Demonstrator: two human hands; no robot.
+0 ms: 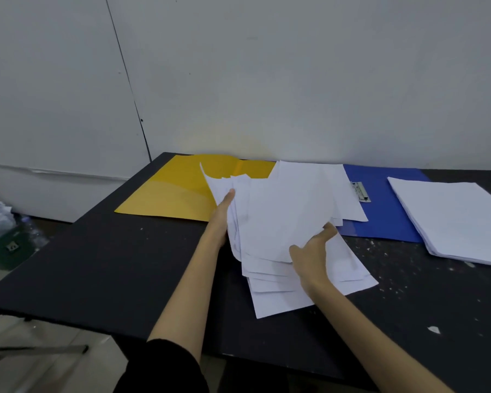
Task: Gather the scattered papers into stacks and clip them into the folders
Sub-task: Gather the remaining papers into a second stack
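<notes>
My left hand [224, 211] and right hand [313, 251] gripped the loose papers [281, 217] from either side, lifting them above the counter [111, 265] between the yellow folder [170, 194] and blue folder [386, 217].

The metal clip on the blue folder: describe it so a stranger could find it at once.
Start at the black table against the white wall and find the open blue plastic folder, right of the open yellow folder. The small silver metal clip lies on its left half, just right of the loose white sheets. It is the only shiny metal part among flat paper and plastic.
</notes>
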